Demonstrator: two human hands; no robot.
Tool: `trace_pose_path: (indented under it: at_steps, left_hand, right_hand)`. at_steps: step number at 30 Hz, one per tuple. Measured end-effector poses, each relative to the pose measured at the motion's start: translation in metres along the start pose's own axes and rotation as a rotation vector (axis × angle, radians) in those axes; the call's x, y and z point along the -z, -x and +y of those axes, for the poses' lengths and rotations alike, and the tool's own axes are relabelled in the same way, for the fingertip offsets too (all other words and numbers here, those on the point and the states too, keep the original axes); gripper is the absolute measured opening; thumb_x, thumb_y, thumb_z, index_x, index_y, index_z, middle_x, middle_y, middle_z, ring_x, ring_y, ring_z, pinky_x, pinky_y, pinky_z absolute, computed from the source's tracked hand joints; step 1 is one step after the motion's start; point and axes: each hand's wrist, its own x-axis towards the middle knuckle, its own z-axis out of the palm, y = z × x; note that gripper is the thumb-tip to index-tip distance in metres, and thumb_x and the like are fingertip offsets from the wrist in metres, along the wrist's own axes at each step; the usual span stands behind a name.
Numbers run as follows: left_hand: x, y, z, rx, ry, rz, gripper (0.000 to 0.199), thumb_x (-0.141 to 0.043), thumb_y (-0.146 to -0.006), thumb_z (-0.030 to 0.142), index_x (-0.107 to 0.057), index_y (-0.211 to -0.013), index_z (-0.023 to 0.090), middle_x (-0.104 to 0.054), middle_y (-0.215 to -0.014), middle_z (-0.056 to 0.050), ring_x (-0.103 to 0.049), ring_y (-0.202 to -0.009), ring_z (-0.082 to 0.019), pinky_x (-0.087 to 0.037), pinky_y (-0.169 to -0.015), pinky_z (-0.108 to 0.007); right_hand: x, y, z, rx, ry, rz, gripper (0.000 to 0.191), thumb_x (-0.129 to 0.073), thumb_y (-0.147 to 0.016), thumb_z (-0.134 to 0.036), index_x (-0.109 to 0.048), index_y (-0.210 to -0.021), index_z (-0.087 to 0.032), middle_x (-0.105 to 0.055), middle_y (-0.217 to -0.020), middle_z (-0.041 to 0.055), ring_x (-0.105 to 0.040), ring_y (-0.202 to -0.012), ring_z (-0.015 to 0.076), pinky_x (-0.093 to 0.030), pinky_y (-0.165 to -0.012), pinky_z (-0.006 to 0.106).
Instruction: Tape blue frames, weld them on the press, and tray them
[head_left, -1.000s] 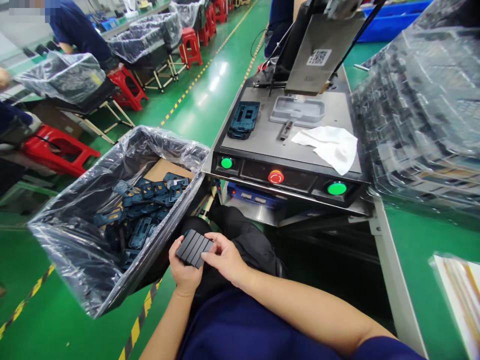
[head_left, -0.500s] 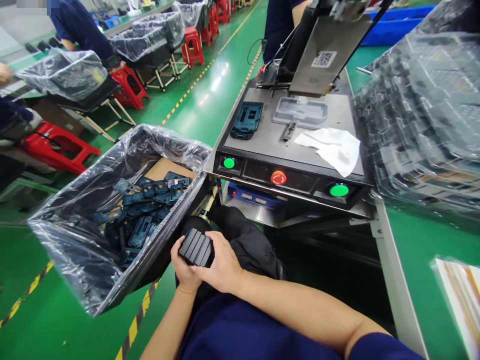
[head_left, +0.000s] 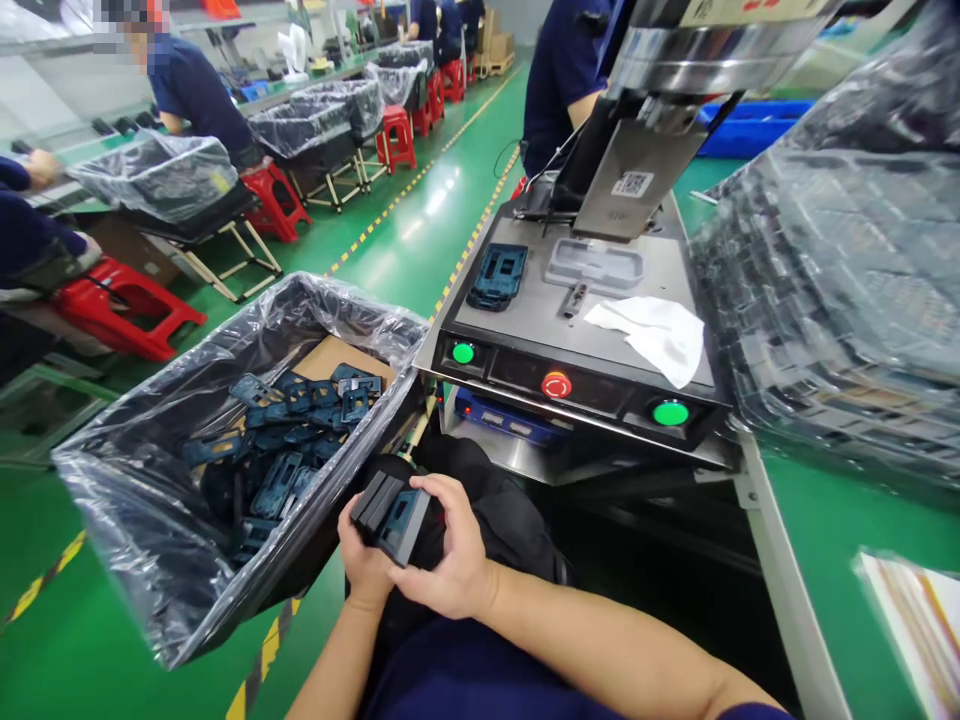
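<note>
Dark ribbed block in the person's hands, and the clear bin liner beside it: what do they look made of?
The dark ribbed block looks like matte moulded plastic, dull and even, though rubber can't be ruled out. The clear bin liner looks like thin glossy polythene film, creased and shining.

Factory production floor. Glossy green floor point(head_left: 420, 220) edged with yellow-and-black safety tape point(head_left: 262, 655). Plastic-lined bins point(head_left: 161, 175) and red plastic stools point(head_left: 127, 320) repeat in a long row down the aisle, with workers in navy shirts point(head_left: 199, 100) stationed alongside. Foreground: a bin of identical dark blue moulded parts point(head_left: 277, 480) beside a machine station point(head_left: 577, 270) with green push-buttons point(head_left: 670, 413) and a red emergency stop point(head_left: 556, 385).
</note>
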Motion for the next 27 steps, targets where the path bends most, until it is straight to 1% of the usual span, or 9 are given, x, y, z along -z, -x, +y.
trace_pose_path:
  at_steps: [5, 7, 9, 12, 14, 17, 19, 24, 27]
  left_hand:
    - [0.000, -0.006, 0.000, -0.035, -0.078, 0.004, 0.070, -0.079, -0.051, 0.036, -0.055, -0.115, 0.022, -0.064, -0.105, -0.008, -0.062, -0.098, -0.033, -0.047, -0.094, -0.053]
    - [-0.002, -0.008, -0.004, -0.046, -0.130, 0.004, 0.067, -0.076, -0.053, 0.039, -0.056, -0.114, 0.021, -0.064, -0.103, -0.009, -0.061, -0.098, -0.034, -0.045, -0.095, -0.054]
    - [-0.005, -0.009, -0.006, -0.059, -0.118, -0.010, 0.066, -0.075, -0.051, 0.039, -0.056, -0.112, 0.020, -0.064, -0.102, -0.009, -0.061, -0.098, -0.034, -0.044, -0.095, -0.054]
    - [-0.011, -0.006, -0.005, -0.026, -0.026, -0.070, 0.061, -0.074, -0.050, 0.042, -0.057, -0.103, 0.018, -0.065, -0.094, -0.007, -0.062, -0.091, -0.032, -0.047, -0.092, -0.051]
    - [-0.014, -0.003, -0.005, 0.011, 0.018, -0.088, 0.054, -0.067, -0.058, 0.051, -0.057, -0.100, 0.019, -0.066, -0.091, -0.006, -0.063, -0.087, -0.029, -0.049, -0.088, -0.047]
    - [-0.016, 0.000, -0.005, 0.023, 0.055, -0.122, 0.053, -0.059, -0.065, 0.057, -0.059, -0.101, 0.018, -0.067, -0.096, -0.007, -0.064, -0.090, -0.027, -0.049, -0.090, -0.044]
    - [-0.016, 0.000, -0.004, 0.028, 0.058, -0.130, 0.054, -0.067, -0.062, 0.053, -0.061, -0.103, 0.017, -0.068, -0.098, -0.007, -0.065, -0.093, -0.028, -0.048, -0.094, -0.043]
    - [-0.017, -0.009, 0.003, 0.092, 0.062, -0.040, 0.058, -0.080, -0.059, 0.041, -0.058, -0.107, 0.018, -0.067, -0.100, -0.007, -0.064, -0.095, -0.027, -0.047, -0.097, -0.045]
    - [-0.013, -0.021, 0.011, 0.137, 0.097, 0.011, 0.062, -0.080, -0.064, 0.040, -0.054, -0.116, 0.018, -0.066, -0.103, -0.007, -0.064, -0.097, -0.024, -0.046, -0.099, -0.047]
  right_hand:
    - [0.027, -0.027, 0.002, -0.380, -0.423, 0.213, 0.053, -0.068, -0.077, -0.037, -0.050, -0.125, -0.022, -0.063, -0.102, 0.0071, -0.062, -0.092, 0.0207, -0.050, -0.087, 0.039]
    - [0.035, -0.028, 0.006, -0.490, -0.470, 0.254, 0.047, -0.062, -0.083, -0.039, -0.049, -0.125, -0.023, -0.064, -0.096, 0.0048, -0.062, -0.085, 0.0174, -0.050, -0.086, 0.038]
    - [0.035, -0.019, 0.012, -0.472, -0.386, 0.063, 0.056, -0.068, -0.079, -0.040, -0.049, -0.129, -0.025, -0.062, -0.115, 0.0079, -0.059, -0.104, 0.0203, -0.045, -0.098, 0.042]
    - [0.025, 0.010, 0.023, -0.393, -0.171, -0.356, 0.080, -0.084, -0.058, -0.041, -0.053, -0.130, -0.025, -0.038, -0.147, 0.0113, -0.031, -0.138, 0.0319, -0.024, -0.114, 0.051]
    - [0.017, 0.028, 0.033, -0.476, -0.116, -0.418, 0.094, -0.086, -0.052, -0.040, -0.047, -0.137, -0.025, -0.029, -0.151, 0.0118, -0.029, -0.138, 0.0334, -0.026, -0.113, 0.052]
    - [0.011, 0.042, 0.050, -0.685, -0.171, -0.327, 0.099, -0.083, -0.059, -0.038, -0.034, -0.145, -0.029, -0.035, -0.145, 0.0124, -0.049, -0.119, 0.0265, -0.045, -0.097, 0.046]
    - [0.011, 0.041, 0.058, -0.730, -0.176, -0.280, 0.098, -0.086, -0.055, -0.033, -0.039, -0.142, -0.028, -0.044, -0.138, 0.0114, -0.056, -0.106, 0.0228, -0.050, -0.088, 0.040]
    - [0.028, 0.013, 0.055, -0.885, -0.203, -0.138, 0.055, -0.080, -0.060, -0.025, -0.063, -0.112, -0.022, -0.063, -0.101, 0.0029, -0.056, -0.069, 0.0109, -0.050, -0.064, 0.026]
    - [0.046, -0.008, 0.048, -1.159, -0.410, 0.145, 0.041, -0.067, -0.068, -0.019, -0.059, -0.108, -0.020, -0.061, -0.072, -0.0035, -0.051, -0.050, 0.0079, -0.042, -0.047, 0.019]
